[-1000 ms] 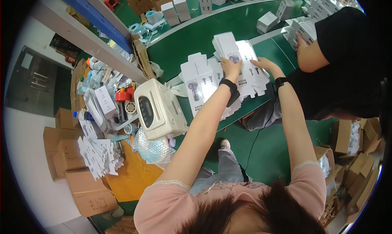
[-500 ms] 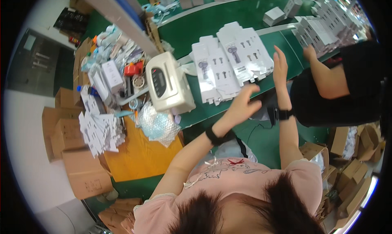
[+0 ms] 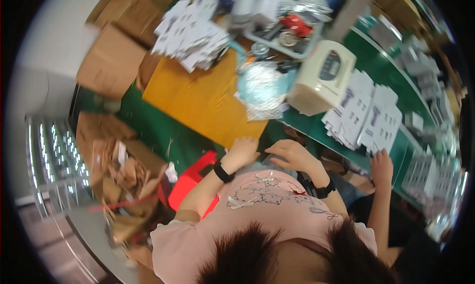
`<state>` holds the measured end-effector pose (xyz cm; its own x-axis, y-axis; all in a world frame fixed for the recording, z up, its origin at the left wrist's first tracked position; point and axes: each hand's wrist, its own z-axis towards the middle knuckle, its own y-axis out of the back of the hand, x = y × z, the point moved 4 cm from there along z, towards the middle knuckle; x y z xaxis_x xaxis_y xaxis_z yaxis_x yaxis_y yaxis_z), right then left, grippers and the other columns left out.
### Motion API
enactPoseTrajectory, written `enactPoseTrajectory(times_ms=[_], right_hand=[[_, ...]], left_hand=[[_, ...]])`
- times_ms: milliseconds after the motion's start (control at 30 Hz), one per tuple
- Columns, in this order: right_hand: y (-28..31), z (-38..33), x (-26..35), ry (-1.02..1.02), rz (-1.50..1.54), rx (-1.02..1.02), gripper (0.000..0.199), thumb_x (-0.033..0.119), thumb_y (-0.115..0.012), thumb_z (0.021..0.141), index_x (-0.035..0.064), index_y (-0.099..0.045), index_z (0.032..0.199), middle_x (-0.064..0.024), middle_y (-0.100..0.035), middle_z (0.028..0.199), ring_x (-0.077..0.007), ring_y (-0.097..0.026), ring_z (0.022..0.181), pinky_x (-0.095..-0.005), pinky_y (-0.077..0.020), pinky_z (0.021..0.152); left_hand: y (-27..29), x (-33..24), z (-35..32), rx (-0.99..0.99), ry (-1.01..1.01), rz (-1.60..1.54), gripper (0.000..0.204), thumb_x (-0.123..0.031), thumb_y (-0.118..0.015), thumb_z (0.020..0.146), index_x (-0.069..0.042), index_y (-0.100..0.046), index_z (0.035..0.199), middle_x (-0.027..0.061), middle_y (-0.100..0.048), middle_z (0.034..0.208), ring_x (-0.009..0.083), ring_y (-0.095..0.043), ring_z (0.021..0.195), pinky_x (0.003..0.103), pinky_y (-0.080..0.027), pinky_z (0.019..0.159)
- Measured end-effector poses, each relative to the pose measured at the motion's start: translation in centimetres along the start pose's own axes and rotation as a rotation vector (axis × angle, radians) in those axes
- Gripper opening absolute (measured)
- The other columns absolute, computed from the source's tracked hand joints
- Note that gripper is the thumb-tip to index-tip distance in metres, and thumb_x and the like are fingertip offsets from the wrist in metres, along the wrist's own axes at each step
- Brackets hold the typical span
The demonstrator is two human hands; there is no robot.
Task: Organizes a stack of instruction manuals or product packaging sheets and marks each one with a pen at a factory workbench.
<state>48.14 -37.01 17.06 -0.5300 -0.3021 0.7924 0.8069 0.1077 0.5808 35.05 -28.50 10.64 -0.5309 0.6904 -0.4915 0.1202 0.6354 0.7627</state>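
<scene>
Left hand at the near edge of the yellow worktop; contact and finger spread cannot be told, owing to blur. Right hand just beside it, fingers slightly spread. Bubble-wrap bundle lies at the yellow worktop's right side, near the cream machine. Flat white cartons lie on the green worktop

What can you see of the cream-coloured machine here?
The cream machine is boxy with rounded corners, apparently plastic, with a dark, round-ended panel on one face. It stands on the green table, between bubble wrap and flat printed cartons. Neither the left hand nor right hand touches it.
</scene>
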Motion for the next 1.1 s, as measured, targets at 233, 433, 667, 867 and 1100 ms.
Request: enactPoseTrajectory(times_ms=[233,433,667,867,1100], right_hand=[[-5.6,6.7,-2.4,-0.014,-0.033,0.312,0.032,0.019,-0.059,0.074,0.0039,-0.055,0.102,-0.0140,-0.056,0.099,-0.0302,-0.051,0.098,-0.0363,-0.0400,0.085],[-13.1,14.1,-3.9,0.040,-0.071,0.302,0.050,0.021,-0.060,0.075,0.0078,-0.044,0.120,-0.0168,-0.035,0.128,-0.0360,-0.026,0.122,-0.0428,-0.0278,0.097],[-19.4,22.0,-5.8,0.019,-0.408,0.159,0.056,0.029,-0.058,0.075,0.0115,-0.039,0.125,-0.0155,-0.027,0.135,-0.0355,-0.017,0.127,-0.0544,-0.0170,0.099],[-21.8,22.6,-7.6,0.023,-0.658,0.210,0.057,0.036,-0.053,0.074,0.0140,-0.039,0.126,-0.0142,-0.023,0.137,-0.0329,-0.017,0.128,-0.0545,-0.0143,0.099],[-21.9,23.4,-7.1,-0.002,-0.568,0.225,0.057,0.034,-0.054,0.073,0.0150,-0.040,0.125,-0.0133,-0.024,0.138,-0.0326,-0.017,0.128,-0.0541,-0.0134,0.100]], left_hand=[[-4.1,11.1,-9.2,-0.035,0.439,-0.150,0.033,-0.022,-0.058,0.070,0.001,-0.050,0.092,0.0206,-0.056,0.092,0.0358,-0.054,0.088,0.042,-0.044,0.073],[-13.7,21.5,-16.0,-0.289,0.686,-0.244,0.041,-0.024,-0.060,0.070,0.002,-0.050,0.100,0.0184,-0.058,0.083,0.0326,-0.058,0.080,0.039,-0.047,0.067],[-29.3,27.0,-24.9,-0.124,1.187,-1.342,0.025,-0.025,-0.060,0.073,-0.009,-0.052,0.090,0.0055,-0.056,0.075,0.0175,-0.055,0.065,0.033,-0.043,0.056],[-28.5,29.2,-25.7,-0.437,1.253,-1.601,0.024,-0.024,-0.060,0.073,-0.007,-0.053,0.088,0.0086,-0.057,0.075,0.0204,-0.057,0.070,0.037,-0.045,0.055],[-18.8,34.5,-25.4,-0.504,1.055,-0.988,0.032,-0.030,-0.062,0.070,-0.004,-0.055,0.087,0.0100,-0.061,0.082,0.0267,-0.058,0.076,0.041,-0.046,0.065]])
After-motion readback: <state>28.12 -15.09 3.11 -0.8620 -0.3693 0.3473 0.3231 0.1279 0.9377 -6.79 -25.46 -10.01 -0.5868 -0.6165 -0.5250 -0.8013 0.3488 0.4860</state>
